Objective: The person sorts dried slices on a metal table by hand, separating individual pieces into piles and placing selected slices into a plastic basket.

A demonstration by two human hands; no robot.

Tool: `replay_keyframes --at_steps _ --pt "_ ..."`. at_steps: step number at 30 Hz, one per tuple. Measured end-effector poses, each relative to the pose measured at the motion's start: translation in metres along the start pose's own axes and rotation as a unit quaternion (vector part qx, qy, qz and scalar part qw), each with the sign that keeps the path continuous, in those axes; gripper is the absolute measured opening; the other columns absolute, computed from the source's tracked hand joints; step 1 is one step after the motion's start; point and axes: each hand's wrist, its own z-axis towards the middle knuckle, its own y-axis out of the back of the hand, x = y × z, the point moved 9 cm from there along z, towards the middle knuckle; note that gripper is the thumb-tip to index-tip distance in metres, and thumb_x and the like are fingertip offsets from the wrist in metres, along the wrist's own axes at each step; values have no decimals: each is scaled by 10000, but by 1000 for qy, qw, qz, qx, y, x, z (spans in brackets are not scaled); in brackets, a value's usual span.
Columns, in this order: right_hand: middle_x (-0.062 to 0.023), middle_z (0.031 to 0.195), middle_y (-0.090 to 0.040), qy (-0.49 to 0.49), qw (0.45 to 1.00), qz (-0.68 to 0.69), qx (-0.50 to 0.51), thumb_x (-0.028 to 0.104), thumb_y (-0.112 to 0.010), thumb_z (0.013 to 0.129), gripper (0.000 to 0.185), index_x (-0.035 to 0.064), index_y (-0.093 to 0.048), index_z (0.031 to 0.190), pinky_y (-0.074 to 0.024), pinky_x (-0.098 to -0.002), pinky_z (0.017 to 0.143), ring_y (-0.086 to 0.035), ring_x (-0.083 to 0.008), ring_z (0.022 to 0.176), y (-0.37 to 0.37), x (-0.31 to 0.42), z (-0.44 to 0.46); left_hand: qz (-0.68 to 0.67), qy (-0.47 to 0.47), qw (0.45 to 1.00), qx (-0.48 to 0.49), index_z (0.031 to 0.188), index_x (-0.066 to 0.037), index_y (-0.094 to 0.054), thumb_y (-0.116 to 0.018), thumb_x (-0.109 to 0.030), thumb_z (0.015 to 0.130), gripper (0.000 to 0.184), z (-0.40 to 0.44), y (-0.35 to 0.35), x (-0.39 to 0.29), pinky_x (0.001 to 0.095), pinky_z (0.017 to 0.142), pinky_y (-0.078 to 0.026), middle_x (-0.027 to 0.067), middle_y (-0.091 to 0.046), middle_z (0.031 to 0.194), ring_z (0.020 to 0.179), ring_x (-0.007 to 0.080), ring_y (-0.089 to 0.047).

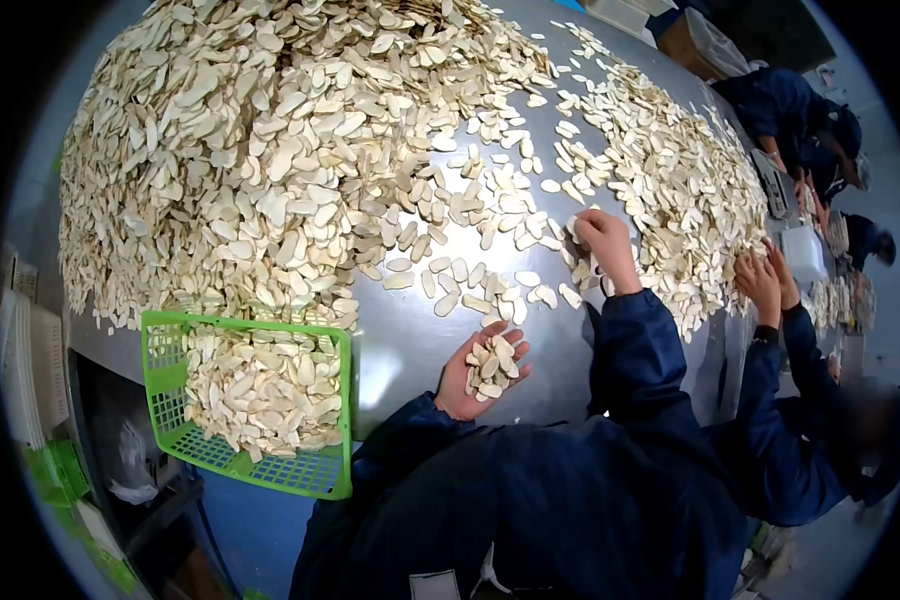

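My left hand (459,383) is palm up, its fingers curled around a small heap of pale oval dried slices (493,367). To its right and farther out, my right hand (613,248) is closed in a pinch over the table, at the left edge of a second pile of slices (685,175). A pale slice (573,229) shows at its fingertips. Loose slices (475,290) lie scattered on the metal table between the big heap and my hands.
A large heap of slices (220,150) covers the table's left side. A green plastic basket (248,322) holding slices is tilted at the near left edge. At right, a co-worker's hands (760,285) touch the second pile. Other people stand beyond, near a white container (802,253).
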Motion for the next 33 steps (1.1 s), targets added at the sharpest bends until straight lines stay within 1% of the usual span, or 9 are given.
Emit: replay_keyframes --at_steps 3,4,8,13,15,18,21,22,33 --pt "-134 720 -654 40 994 -93 -44 162 -607 814 198 -13 -666 886 -483 -322 608 -632 -222 647 19 11 -8 7 3 1000 -9 1233 -134 -514 -384 -342 996 342 0 3 1 519 973 -424 116 -566 1246 1155 311 -533" --pt "-132 792 -643 112 969 -198 -101 160 -615 812 190 7 -662 914 -488 -355 649 -624 -268 696 24 16 -7 13 4 1000 -13 1234 -135 -514 -383 -344 996 343 0 3 1 518 973 -424 116 -567 1244 1155 311 -534" --pt "-128 895 -602 187 971 -147 -34 83 -614 796 191 45 -653 979 -477 -385 728 -588 -311 840 -7 40 -11 10 5 1000 0 1241 -127 -510 -369 -336 1002 347 0 0 1 516 977 -425 119 -562 1247 1151 306 -536" --pt "-105 868 -597 282 930 -235 -37 50 -604 778 155 78 -668 917 -483 -388 745 -572 -299 902 -47 68 -12 -9 6 1000 9 1254 -103 -498 -350 -319 1011 357 -1 -6 1 514 986 -424 119 -553 1252 1150 301 -535" --pt "-111 866 -588 261 932 -249 -29 83 -601 795 94 62 -663 863 -477 -398 737 -566 -304 922 -46 65 -9 -10 3 1000 21 1251 -105 -504 -354 -314 1010 353 -1 -6 0 513 990 -418 115 -557 1245 1160 301 -526" --pt "-107 767 -584 257 938 -230 -45 128 -610 811 101 32 -635 794 -457 -368 640 -572 -269 771 -37 59 -9 0 3 1000 17 1241 -106 -512 -347 -310 1012 348 -1 -5 0 513 992 -414 113 -557 1242 1156 298 -527" --pt "-95 634 -533 65 992 -69 81 160 -615 821 170 11 -592 742 -401 -316 548 -502 -185 593 -29 28 -5 -8 8 1000 22 1238 -105 -508 -343 -312 1013 347 0 -4 1 515 990 -414 114 -559 1236 1152 299 -529" --pt "-52 559 -490 57 995 -21 83 174 -616 827 223 1 -554 701 -345 -279 503 -414 -115 526 -27 25 -6 -11 10 1000 22 1240 -105 -505 -342 -312 1014 347 0 -5 1 516 989 -415 117 -559 1234 1148 298 -531" --pt "16 623 -550 -82 929 258 253 194 -606 913 228 23 -609 763 -341 -201 505 -456 -52 531 -41 26 -32 -19 6 999 45 1259 -105 -495 -337 -320 1015 362 0 -8 0 515 990 -414 122 -557 1246 1153 302 -531"
